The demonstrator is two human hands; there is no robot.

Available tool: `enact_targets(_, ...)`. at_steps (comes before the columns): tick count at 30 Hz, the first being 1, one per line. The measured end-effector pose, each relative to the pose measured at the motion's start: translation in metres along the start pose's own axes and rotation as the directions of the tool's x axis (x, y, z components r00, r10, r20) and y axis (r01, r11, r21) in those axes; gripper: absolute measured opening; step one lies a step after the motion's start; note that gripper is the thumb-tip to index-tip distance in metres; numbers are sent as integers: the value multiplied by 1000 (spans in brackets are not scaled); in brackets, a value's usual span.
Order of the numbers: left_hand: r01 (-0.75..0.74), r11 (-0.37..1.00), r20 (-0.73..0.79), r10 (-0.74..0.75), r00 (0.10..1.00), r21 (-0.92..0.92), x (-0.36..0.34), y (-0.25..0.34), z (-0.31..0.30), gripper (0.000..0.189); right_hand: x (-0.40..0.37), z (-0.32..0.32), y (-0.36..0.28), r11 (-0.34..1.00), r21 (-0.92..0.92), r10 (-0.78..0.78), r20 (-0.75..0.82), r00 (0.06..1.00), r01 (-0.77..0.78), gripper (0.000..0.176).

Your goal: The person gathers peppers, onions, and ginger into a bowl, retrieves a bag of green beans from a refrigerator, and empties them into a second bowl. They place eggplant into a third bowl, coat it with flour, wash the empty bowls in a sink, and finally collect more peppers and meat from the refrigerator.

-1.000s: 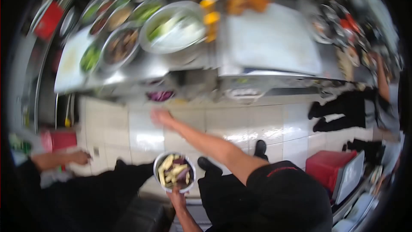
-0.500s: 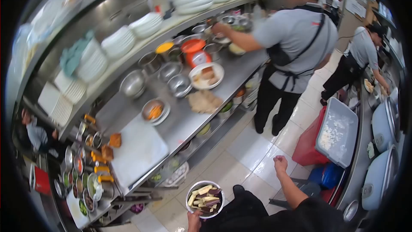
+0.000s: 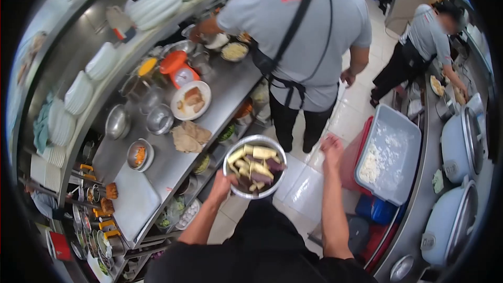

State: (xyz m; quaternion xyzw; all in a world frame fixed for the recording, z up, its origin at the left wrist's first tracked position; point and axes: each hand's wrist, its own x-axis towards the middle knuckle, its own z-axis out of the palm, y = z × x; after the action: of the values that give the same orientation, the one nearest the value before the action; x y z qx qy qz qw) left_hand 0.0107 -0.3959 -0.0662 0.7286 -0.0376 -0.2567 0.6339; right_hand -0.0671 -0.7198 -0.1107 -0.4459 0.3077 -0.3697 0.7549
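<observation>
My left hand (image 3: 223, 183) grips the rim of a round metal bowl (image 3: 230, 192) from its left side. Cut eggplant pieces (image 3: 255, 166), pale inside with dark purple skin, fill the bowl, which is held out in front of my body over the floor. To the right, my right hand (image 3: 331, 150) is raised in the air with its fingers loosely bent and partly apart. Nothing shows in it. The nearest thing to that hand is a grey plastic tub (image 3: 390, 152) with white food scraps inside.
A co-worker in a grey shirt (image 3: 319, 36) stands just ahead; another person (image 3: 414, 47) bends over the right counter. On the left steel counter are a white cutting board (image 3: 131, 202), a plate of meat (image 3: 191, 102) and an orange scale (image 3: 181, 71). Rice cookers (image 3: 450, 220) line the right.
The bowl has come up and forward with my left hand. I have moved closer to the co-worker ahead. My right hand's fingers look looser than before.
</observation>
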Motion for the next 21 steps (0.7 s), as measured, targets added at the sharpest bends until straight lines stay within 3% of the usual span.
enact_targets(2,24,1000,73,-23,997,-9,35,13,17,9,29,-39,-25,1000,4,6,-156,988,-5,24)
enact_targets(5,60,998,121,-64,991,36,79,25,46,14,55,-68,-53,997,-80,0,-251,968,-21,27)
enact_targets(7,84,992,171,-99,980,89,98,33,58,14,59,-46,-65,992,-109,43,-159,986,-61,31)
enact_targets(10,196,980,175,-198,964,26,116,35,65,8,75,-5,-59,957,-243,170,37,985,-156,29)
enact_targets(11,250,968,166,-250,954,20,122,26,61,8,86,32,-50,956,-242,224,236,946,-166,26)
enact_targets(13,249,967,133,-254,958,52,130,22,53,12,98,66,-37,903,-404,314,381,870,-148,20)
enact_targets(14,252,967,134,-256,957,49,133,18,51,12,103,77,-30,901,-408,316,379,870,-149,20)
enact_targets(16,316,944,61,-322,945,91,136,16,49,16,120,95,-12,857,-516,385,647,658,6,23)
enact_targets(18,395,911,71,-405,912,122,139,24,50,19,128,112,5,789,-611,480,671,565,55,27)
enact_targets(20,430,895,20,-435,900,122,139,12,51,19,126,134,8,739,-628,428,717,551,244,34)
enact_targets(21,436,891,2,-440,898,126,137,15,52,19,128,140,14,752,-625,464,728,505,209,36)
